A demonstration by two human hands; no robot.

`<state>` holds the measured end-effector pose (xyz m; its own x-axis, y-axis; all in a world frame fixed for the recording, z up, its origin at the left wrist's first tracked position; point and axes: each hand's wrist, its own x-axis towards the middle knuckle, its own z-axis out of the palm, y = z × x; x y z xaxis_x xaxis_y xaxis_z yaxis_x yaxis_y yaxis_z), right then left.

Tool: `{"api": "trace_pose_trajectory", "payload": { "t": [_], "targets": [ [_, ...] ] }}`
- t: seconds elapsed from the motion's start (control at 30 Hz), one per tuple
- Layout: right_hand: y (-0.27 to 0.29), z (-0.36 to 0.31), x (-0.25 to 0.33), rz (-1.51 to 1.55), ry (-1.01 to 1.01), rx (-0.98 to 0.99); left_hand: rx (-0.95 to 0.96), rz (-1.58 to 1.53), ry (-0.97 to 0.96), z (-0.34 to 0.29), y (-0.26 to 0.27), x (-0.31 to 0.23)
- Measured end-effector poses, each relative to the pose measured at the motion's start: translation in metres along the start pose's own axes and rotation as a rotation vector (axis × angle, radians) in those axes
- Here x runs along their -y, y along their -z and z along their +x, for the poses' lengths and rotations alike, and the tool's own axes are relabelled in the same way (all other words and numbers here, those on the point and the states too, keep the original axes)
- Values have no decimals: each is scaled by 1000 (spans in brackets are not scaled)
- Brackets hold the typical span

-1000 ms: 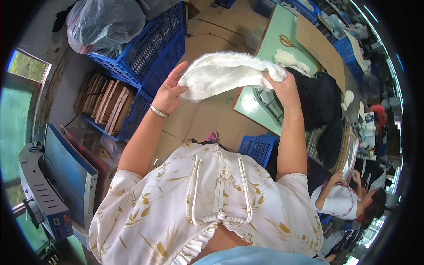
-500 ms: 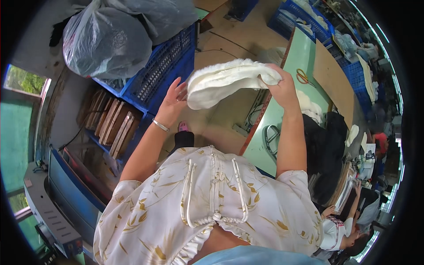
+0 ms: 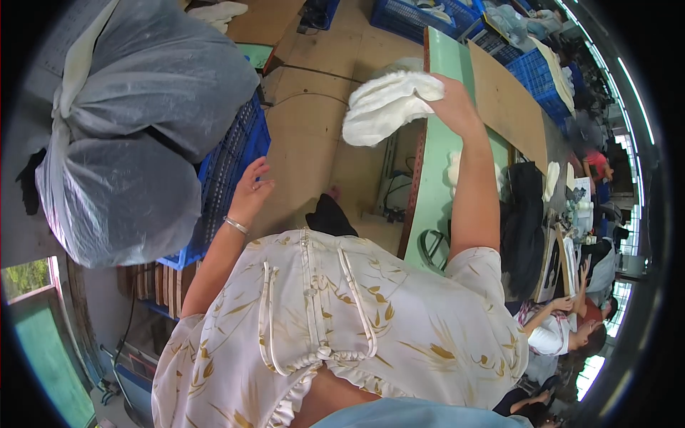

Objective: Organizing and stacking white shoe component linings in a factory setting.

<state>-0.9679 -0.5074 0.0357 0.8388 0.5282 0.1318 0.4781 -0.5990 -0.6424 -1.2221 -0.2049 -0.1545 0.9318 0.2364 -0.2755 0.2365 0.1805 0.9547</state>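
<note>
My right hand grips one end of a folded white plush fabric piece. The piece hangs to the left of the hand, fluffy on its upper side and smoother below, over the gap beside a green-topped table. I cannot tell whether it is one layer or several. Well to the left, my left hand is raised with its fingers apart and slightly bent, holding nothing. It is nearest to a blue plastic crate. More white plush lies on the table, partly behind my right forearm.
Large grey plastic bags bulge over the crate at left. A brown board and a dark strap-like loop lie on the table. Black cloth hangs at its right. Blue crates stand farther off; a co-worker sits at lower right.
My left hand has drawn away from the plush piece, toward the left and down. My right hand has moved it slightly up, and my view has shifted toward the grey bags.
</note>
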Motion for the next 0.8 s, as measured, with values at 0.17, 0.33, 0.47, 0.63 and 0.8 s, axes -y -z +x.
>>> {"api": "trace_pose_trajectory", "payload": {
  "t": [0.17,0.33,0.47,0.63,0.8],
  "targets": [
    [31,65,-15,-7,-70,-48,-55,46,-54,101,-13,-19],
    [58,153,-69,-37,28,-8,-119,98,-101,228,-42,-50],
    [68,241,-101,80,23,103,-207,-46,-27,305,-62,-93],
    [83,344,-127,60,67,81,-305,-47,-46,365,-61,-111],
    [92,464,-131,-2,196,-12,-482,-108,31,412,-31,-94]
  ]
}}
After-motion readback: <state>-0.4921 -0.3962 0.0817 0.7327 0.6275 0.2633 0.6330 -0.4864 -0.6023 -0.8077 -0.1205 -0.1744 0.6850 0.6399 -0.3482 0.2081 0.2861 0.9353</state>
